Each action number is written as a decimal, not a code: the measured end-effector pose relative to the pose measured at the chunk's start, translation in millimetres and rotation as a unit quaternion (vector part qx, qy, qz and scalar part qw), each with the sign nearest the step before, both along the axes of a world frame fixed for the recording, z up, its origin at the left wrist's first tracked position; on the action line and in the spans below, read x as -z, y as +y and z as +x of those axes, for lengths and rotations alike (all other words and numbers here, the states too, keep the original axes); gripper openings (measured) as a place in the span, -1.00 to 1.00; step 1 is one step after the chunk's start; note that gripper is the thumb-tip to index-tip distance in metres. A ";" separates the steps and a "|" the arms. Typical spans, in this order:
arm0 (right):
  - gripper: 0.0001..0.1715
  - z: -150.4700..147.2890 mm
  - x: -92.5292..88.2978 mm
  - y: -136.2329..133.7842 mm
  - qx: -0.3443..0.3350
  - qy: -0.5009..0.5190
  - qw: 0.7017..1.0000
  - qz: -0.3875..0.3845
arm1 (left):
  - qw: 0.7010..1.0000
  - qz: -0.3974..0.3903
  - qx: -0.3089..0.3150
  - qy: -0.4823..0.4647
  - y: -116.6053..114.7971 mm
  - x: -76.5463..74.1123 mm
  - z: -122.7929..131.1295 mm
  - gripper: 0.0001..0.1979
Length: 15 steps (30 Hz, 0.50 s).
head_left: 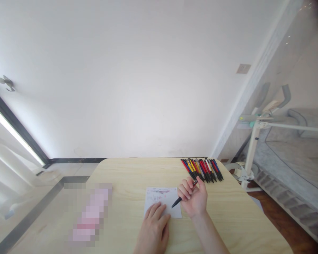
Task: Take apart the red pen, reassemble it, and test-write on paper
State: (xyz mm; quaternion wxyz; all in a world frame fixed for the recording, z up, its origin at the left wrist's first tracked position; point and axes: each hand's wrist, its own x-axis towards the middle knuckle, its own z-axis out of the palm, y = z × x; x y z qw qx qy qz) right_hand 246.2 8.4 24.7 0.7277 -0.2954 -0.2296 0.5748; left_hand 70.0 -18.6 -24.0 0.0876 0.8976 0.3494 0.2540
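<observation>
A sheet of white paper lies on the table, with blue and red scribbles along its upper part. My left hand rests flat on the paper's lower left, fingers stretched out. Just to the right of the sheet, my right hand is turned palm up, its fingers closed round a dark pen. The pen's tip points down and left over the paper; whether it touches cannot be made out. Beyond my right hand a row of pens in red, yellow, blue, white and black lies side by side.
The light wooden table stands close to a white wall. A blurred pinkish patch shows at the left. To the right are a white exercise machine and a grey sofa; a pale curtain hangs at the left.
</observation>
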 end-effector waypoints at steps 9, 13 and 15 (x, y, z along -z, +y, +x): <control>-0.61 -4.5 -1.7 5.5 0.006 0.016 1.000 -0.016 | 0.992 0.009 -0.008 -0.129 2.0 -3.0 -5.3 -0.75; -0.58 -15.3 -1.6 5.3 0.032 -0.022 0.999 -0.020 | 0.950 -0.087 -0.089 -0.288 1.2 1.3 -1.8 -0.80; -0.58 -19.6 0.6 4.5 0.021 -0.023 0.999 -0.038 | 0.908 -0.169 -0.095 -0.370 1.1 3.5 1.1 -0.69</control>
